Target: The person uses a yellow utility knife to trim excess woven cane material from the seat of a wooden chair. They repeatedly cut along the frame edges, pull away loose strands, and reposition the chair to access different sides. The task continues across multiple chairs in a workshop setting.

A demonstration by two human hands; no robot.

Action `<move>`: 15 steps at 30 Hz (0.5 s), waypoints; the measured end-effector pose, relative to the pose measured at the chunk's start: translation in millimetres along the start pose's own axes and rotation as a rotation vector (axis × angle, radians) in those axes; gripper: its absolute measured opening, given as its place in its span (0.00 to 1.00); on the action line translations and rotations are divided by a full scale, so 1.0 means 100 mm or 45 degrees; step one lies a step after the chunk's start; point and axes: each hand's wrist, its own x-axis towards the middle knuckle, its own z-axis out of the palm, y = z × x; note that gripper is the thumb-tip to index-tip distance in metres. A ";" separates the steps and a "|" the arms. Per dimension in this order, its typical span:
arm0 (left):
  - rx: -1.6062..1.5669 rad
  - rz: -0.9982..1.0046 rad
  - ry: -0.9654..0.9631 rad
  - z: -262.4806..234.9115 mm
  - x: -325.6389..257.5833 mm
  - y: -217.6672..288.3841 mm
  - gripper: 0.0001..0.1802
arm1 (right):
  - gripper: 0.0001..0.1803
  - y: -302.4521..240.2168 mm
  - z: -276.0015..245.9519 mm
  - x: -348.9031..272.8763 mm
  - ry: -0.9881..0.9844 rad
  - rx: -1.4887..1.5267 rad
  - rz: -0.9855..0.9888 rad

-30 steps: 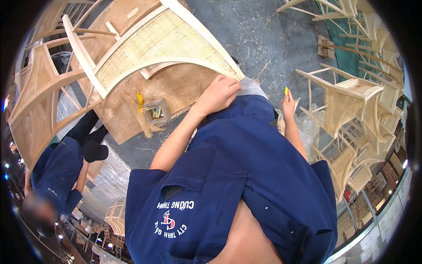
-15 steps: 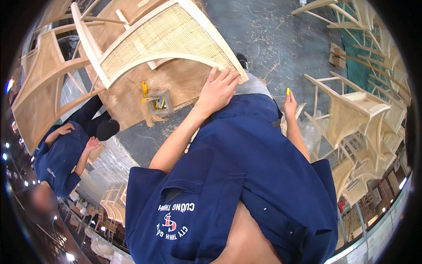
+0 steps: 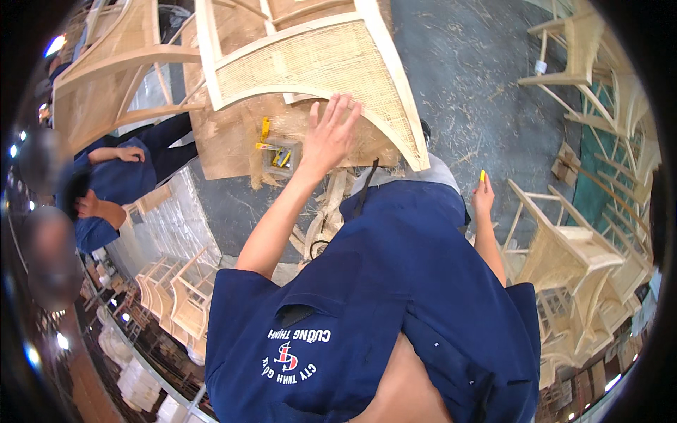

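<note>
My left hand [image 3: 330, 137] is raised with its fingers spread, lying against the lower edge of a pale wooden chair frame with a woven cane panel [image 3: 317, 63]. It holds nothing. My right hand [image 3: 484, 201] hangs by my side over the floor, closed on a small yellow tool [image 3: 482, 175] that sticks out above the fingers. My dark blue shirt [image 3: 395, 296] fills the lower middle of the view.
A small box with yellow tools [image 3: 278, 156] sits on a wooden board [image 3: 226, 141] under the cane chair. Another chair frame [image 3: 106, 77] stands at the left. A co-worker in blue [image 3: 106, 187] is beside it. Bare wooden chairs [image 3: 564, 247] crowd the right; grey concrete floor [image 3: 465, 70] lies between.
My left hand has opened and its fingers have spread against the chair's edge. The cane chair and the co-worker have shifted lower and rightward in view. The right hand keeps the yellow tool.
</note>
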 end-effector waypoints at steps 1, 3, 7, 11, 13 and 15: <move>0.021 -0.023 0.019 -0.02 0.01 -0.12 0.32 | 0.26 -0.03 0.03 0.04 -0.012 -0.025 -0.009; 0.046 -0.065 0.071 -0.06 0.03 -0.37 0.30 | 0.26 -0.09 0.04 0.10 -0.034 -0.039 -0.029; 0.202 -0.213 0.083 -0.05 -0.05 -0.82 0.32 | 0.26 -0.20 0.03 0.21 -0.068 -0.068 -0.078; 0.159 -0.408 0.144 -0.09 -0.18 -1.22 0.32 | 0.27 -0.35 0.06 0.24 -0.068 -0.100 -0.036; 0.174 -0.457 0.190 -0.12 -0.25 -1.41 0.33 | 0.27 -0.41 0.05 0.27 -0.092 -0.063 -0.026; 0.208 -0.528 0.169 -0.14 -0.30 -1.57 0.33 | 0.28 -0.40 0.08 0.27 -0.111 -0.042 -0.013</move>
